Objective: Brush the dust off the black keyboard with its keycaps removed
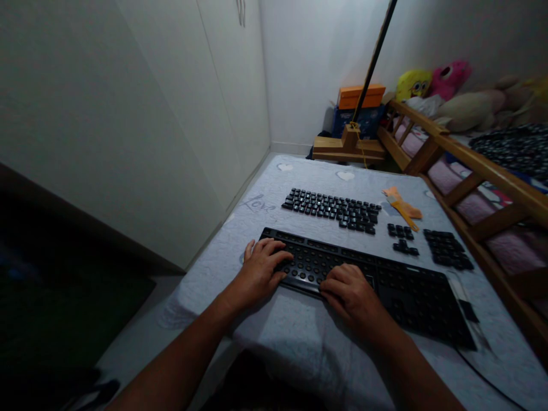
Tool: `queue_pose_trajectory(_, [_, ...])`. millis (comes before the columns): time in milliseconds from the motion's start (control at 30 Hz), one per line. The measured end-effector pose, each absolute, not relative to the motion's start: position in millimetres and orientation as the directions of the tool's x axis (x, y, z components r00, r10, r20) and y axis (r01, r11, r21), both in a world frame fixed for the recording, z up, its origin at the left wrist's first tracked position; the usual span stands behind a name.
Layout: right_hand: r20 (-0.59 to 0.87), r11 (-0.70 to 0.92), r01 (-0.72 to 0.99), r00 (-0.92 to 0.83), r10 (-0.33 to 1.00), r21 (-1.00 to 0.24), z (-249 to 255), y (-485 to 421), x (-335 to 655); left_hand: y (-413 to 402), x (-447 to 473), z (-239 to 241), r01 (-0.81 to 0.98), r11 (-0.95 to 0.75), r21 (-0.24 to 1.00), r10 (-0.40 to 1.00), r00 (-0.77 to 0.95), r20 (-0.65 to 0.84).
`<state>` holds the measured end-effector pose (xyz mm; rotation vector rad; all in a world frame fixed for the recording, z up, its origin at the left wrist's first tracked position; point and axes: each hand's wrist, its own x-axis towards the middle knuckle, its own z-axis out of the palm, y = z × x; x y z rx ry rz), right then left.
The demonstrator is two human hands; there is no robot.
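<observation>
A black keyboard frame (411,291) with its keycaps removed lies on a pale grey bedsheet (299,337). My left hand (261,271) rests on the frame's left end, fingers curled over the edge and bare sockets. On the frame's lower middle lies my right hand (349,294), fingers bent and pressed down on the sockets. Beyond the frame, the removed keycaps (334,208) are laid out in rows in keyboard order, with a small arrow-key cluster (401,238) and a number-pad block (447,249) to their right.
An orange tool or cloth (401,204) lies behind the keycaps. A wooden bed rail (471,160) runs along the right, with plush toys (432,80) behind it. White wardrobe doors (171,114) stand on the left. A cable (492,382) leaves the keyboard's right end.
</observation>
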<state>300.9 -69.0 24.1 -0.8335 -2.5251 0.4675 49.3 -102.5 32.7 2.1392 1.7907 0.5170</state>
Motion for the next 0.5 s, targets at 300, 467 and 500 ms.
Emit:
queue_pose_trajectory(300, [0.323, 0.747, 0.475, -0.695, 0.642, -0.464, 20.6, -67.9, 304.3, -104.8, 51.3, 26.4, 0.901, -0.162, 0.403, 0.984, 0.119, 0.13])
queue_pose_trajectory(467, [0.324, 0.764, 0.468, -0.711, 0.624, -0.445, 18.8, -66.7, 305.0, -107.2, 52.5, 24.4, 0.888, -0.257, 0.382, 0.953, 0.167, 0.253])
queue_pose_trajectory(500, [0.323, 0.765, 0.467, -0.713, 0.623, -0.444, 18.9, -66.7, 305.1, -107.6, 52.8, 24.7, 0.883, -0.278, 0.377, 0.945, 0.18, 0.273])
